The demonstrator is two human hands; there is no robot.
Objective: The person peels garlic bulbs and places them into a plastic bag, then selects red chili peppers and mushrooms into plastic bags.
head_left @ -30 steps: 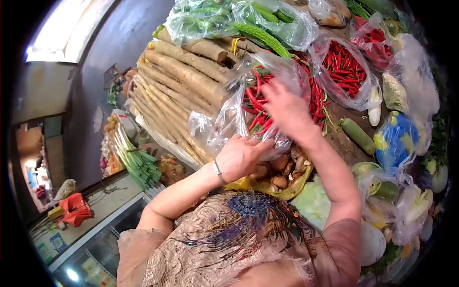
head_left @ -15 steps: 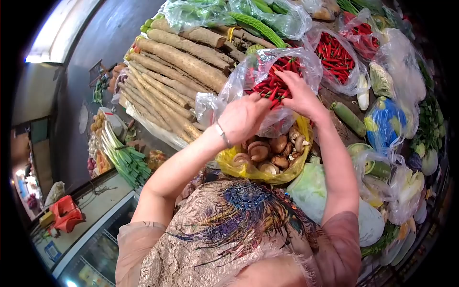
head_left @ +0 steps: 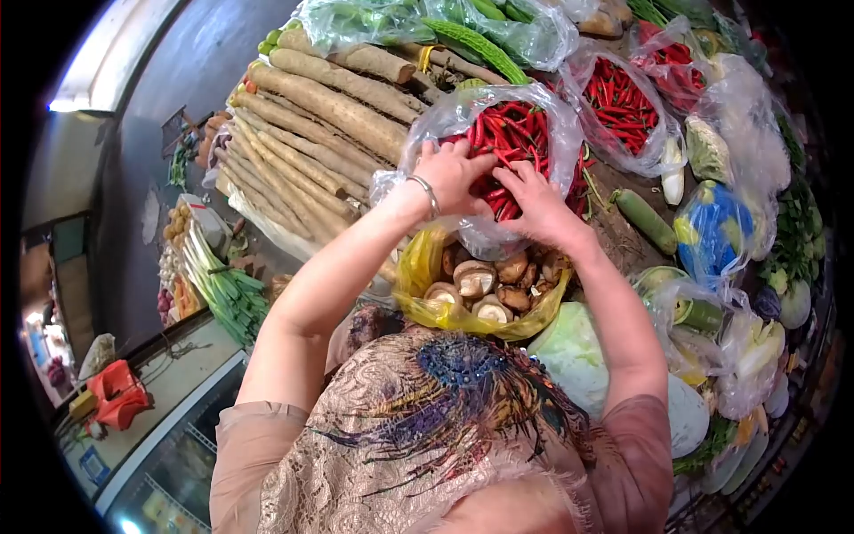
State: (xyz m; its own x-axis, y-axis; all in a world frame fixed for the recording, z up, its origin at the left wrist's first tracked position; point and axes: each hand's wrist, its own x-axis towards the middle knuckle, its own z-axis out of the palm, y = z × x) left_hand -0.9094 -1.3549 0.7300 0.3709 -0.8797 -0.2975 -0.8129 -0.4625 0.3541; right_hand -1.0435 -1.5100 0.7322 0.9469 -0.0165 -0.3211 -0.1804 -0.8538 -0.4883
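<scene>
Both hands rest at an open clear plastic bag (head_left: 562, 116) full of red chili peppers (head_left: 511, 133). My left hand (head_left: 452, 178), with a bracelet at the wrist, lies over the bag's left side, its fingers spread on the peppers. From the right, my right hand (head_left: 536, 206) reaches over the near side of the bag, fingers apart and touching the peppers. Some fingertips are hidden among the peppers. Just below the hands sits a yellow bag (head_left: 418, 276) of brown mushrooms (head_left: 475, 279).
Long tan roots (head_left: 329, 107) lie to the left. Another bag of red chilies (head_left: 614, 102), a green gourd (head_left: 645, 221) and a blue-yellow bag (head_left: 712, 231) are on the right. A bitter melon (head_left: 476, 49) lies behind. Green onions (head_left: 222, 285) are at the lower left.
The chili bag's mouth is spread wider, showing more peppers. My left hand has moved up and left onto the bag's side; my right hand came down from above the peppers to its near side.
</scene>
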